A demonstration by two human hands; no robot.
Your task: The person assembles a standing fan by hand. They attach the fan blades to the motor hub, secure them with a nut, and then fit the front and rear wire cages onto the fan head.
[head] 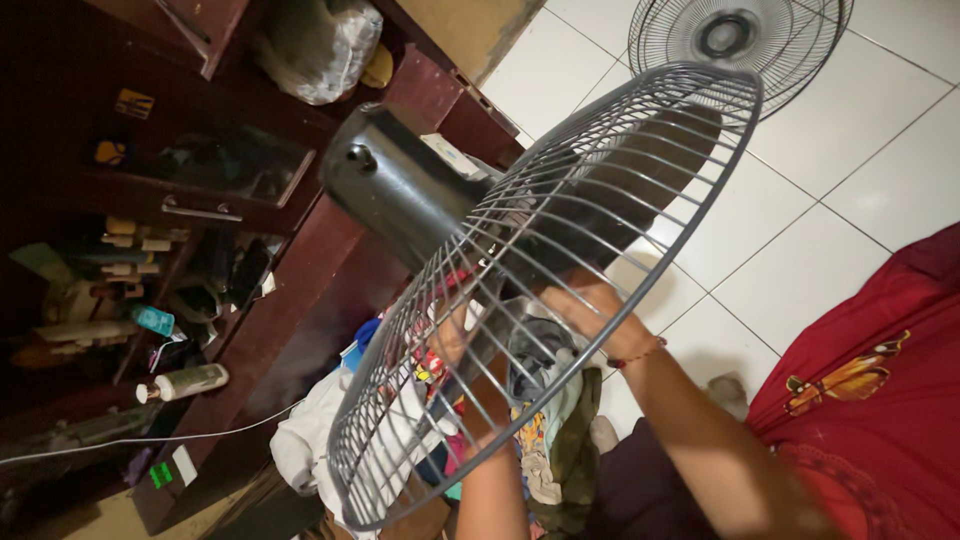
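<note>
Head view: looks down over the person's own two arms; one camera, so depth is rough.
Thing in hand: grey wire fan guard (560,300), round, dished, tilted so that its rim runs from upper right to lower left.
Motor housing: dark rounded motor body (395,180) sits just beyond the guard, up and left of both hands, joined to it at the hub.
Right hand: right hand (590,305) lies behind the wires near the hub, fingers curled around the wires or something at the centre; a thin red bracelet (640,352) rings the wrist. Grip looks closed on the guard, though the wires hide the fingertips.
Left hand: left hand (450,340) reaches up from below, also behind the grille, touching the wires lower and to the left of the right hand. Whether it clasps or only props the guard, I cannot tell.
Key relation: hub and motor lie above and left of both grips; the right hand is the nearer to the hub, the left nearer the lower rim. The guard's face tilts toward the camera, and the motor's long axis points away, up-left.
Beyond the grip: second fan guard (740,45) lies flat on the white tiled floor (850,190), well apart, up and right.
Below the grip: heap of mixed clothes (540,440).
Left of the grip: dark red wooden cabinet (300,280) with bottles on its shelves.
Right of the grip: red garment (880,400) on the person.
</note>
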